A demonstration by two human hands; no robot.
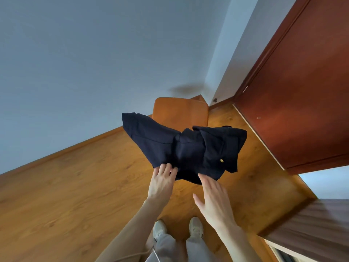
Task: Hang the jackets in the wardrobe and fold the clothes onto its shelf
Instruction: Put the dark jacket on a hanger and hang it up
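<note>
The left hand (162,183) pinched the hem of a dark jacket (186,148) above the chair (179,110). The right hand (214,200) touched it, fingers straight and together.

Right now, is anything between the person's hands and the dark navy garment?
Nothing visible. The left hand grips the dark navy garment's near edge; the right hand's straight fingers touch its underside. No wardrobe interior is visible.

Single head-worn wide-angle view, facing steeply down, close above both hands (162,183), floor (75,186) and feet beyond
</note>
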